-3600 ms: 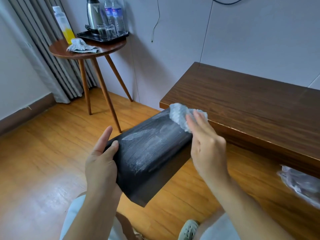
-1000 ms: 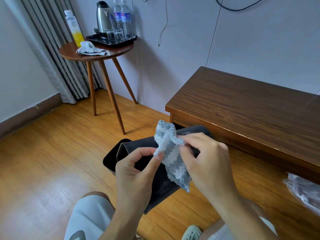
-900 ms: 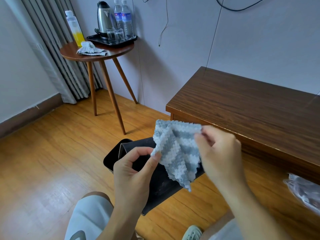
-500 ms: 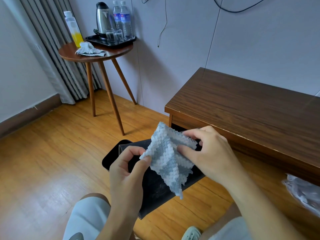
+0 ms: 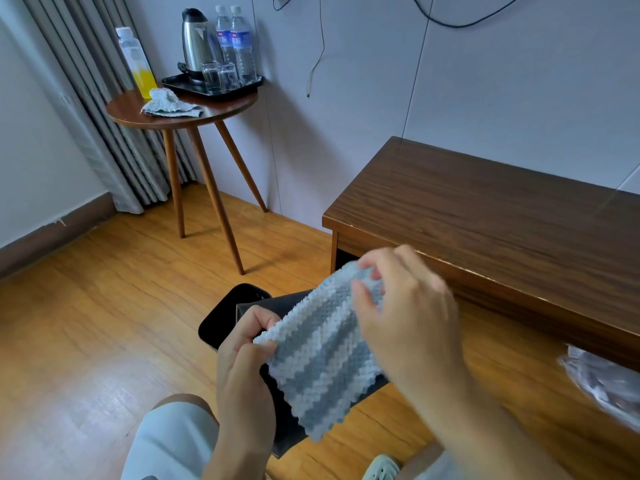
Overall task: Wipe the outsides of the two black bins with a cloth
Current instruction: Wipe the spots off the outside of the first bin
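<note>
Both hands hold the blue-and-white striped knitted cloth (image 5: 322,358) in the air: the left hand (image 5: 242,368) pinches its near-left corner between thumb and fingers, and the right hand (image 5: 405,317), blurred, grips the far upper edge. A second ago the cloth was a bunched wad; it is now stretched nearly flat between them, and wiping has stopped, which suggests the person is refolding it to find a fresh face before going on. The black rectangular plastic bin (image 5: 277,420) lies on its side under the hands, across the person's lap as far as can be told, its dark open mouth (image 5: 225,317) turned away toward the wooden floor (image 5: 86,323); nothing can be seen inside it. Only this one bin is in view. On the small round wooden worktop (image 5: 207,114) lies a second crumpled grey cloth (image 5: 166,105) beside a black tray (image 5: 242,86) carrying a steel kettle (image 5: 194,39), two water bottles and glasses.
</note>
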A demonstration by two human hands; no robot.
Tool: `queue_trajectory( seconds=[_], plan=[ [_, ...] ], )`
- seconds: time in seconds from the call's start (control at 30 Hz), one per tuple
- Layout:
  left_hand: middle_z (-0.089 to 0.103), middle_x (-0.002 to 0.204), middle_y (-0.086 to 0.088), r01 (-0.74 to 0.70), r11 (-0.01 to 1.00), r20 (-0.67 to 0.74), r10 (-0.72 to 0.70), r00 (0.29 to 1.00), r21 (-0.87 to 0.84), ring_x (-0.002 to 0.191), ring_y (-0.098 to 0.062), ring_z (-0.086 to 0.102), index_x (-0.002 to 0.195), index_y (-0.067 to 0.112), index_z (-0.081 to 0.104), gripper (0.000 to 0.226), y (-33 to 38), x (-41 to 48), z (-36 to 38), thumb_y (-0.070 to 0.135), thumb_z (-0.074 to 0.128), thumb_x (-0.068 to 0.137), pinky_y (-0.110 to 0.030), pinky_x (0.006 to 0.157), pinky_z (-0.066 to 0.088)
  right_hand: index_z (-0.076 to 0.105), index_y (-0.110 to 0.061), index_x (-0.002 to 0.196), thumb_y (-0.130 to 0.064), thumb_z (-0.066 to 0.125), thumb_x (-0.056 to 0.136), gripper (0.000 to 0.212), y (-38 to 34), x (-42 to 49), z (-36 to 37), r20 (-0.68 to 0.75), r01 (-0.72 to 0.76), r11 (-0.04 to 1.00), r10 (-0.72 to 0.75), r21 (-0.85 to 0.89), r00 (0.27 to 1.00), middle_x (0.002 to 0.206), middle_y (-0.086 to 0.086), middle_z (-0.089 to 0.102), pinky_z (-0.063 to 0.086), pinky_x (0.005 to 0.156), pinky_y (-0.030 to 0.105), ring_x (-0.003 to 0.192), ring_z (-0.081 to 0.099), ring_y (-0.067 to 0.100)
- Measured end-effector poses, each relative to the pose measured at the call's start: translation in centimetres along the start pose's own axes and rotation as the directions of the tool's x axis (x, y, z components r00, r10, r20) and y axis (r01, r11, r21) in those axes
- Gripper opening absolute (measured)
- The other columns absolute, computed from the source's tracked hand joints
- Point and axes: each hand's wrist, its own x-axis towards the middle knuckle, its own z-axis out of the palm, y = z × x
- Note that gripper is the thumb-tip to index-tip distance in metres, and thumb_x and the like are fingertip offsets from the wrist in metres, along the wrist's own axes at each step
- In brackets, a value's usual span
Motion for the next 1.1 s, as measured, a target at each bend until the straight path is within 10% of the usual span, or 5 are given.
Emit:
queue_trajectory(
  seconds=[0.27,0.47,0.67,0.9,1.1],
  plan=[
    [0.041,0.075,-0.013,-0.066,0.995,-0.072,0.071,0.995,0.075,0.07,-0.032,0.037,0.07,0.015,0.046,0.011,-0.2,0.3,-0.3,0.019,0.048,0.08,-0.047,0.063,0.028,-0.005,-0.022,0.163,-0.074,-0.001,0.089,0.09,-1.7,-4.6,2.9,0.353,-0.119,0.993,0.115,-0.01,0.929,0.171,-0.001,-0.009,-0.001,0.128,0.035,0.155,-0.019,0.013],
    [0.049,0.066,0.0,-0.155,0.977,-0.16,0.178,0.971,0.147,0.062,-0.018,0.046,0.07,0.025,0.05,0.032,0.0,0.1,0.3,0.023,0.055,0.102,-0.026,0.053,0.041,0.058,-0.017,0.142,-0.044,0.041,0.101,0.052,-1.2,-5.6,4.4,0.085,0.002,0.992,-0.012,0.123,0.996,0.15,-0.002,0.054,0.043,0.115,0.036,0.146,0.041,0.014],
    [0.055,0.069,0.01,-0.142,0.96,-0.202,0.193,0.96,0.239,0.069,-0.009,0.051,0.074,0.025,0.055,0.029,-0.1,0.4,-0.1,0.031,0.053,0.103,-0.025,0.065,0.041,0.058,-0.023,0.077,-0.037,0.049,0.102,0.03,1.9,-1.6,0.4,-0.081,-0.15,0.931,0.187,0.332,0.979,0.061,-0.007,0.061,0.047,0.04,0.032,0.053,0.062,0.005],
    [0.063,0.092,0.006,-0.165,0.963,-0.153,0.2,0.968,0.212,0.089,-0.018,0.059,0.095,0.035,0.065,0.007,-0.7,0.7,-0.1,0.037,0.058,0.094,-0.045,0.085,0.047,0.056,-0.02,0.099,-0.034,0.06,0.1,0.015,3.7,1.8,-5.0,-0.315,-0.121,0.948,0.215,0.293,0.924,0.081,-0.018,0.059,0.045,0.055,0.004,0.073,0.06,-0.018],
    [0.066,0.113,0.001,-0.13,0.964,-0.146,0.167,0.975,0.233,0.109,-0.028,0.063,0.121,0.052,0.062,0.041,-0.6,0.8,0.0,0.018,0.045,0.108,-0.06,0.104,0.048,0.051,-0.031,0.135,-0.07,0.024,0.098,0.06,2.3,-3.8,1.2,0.193,-0.07,0.99,0.046,0.12,0.98,0.156,-0.003,0.047,0.036,0.114,0.027,0.148,0.034,0.01]
  ],
)
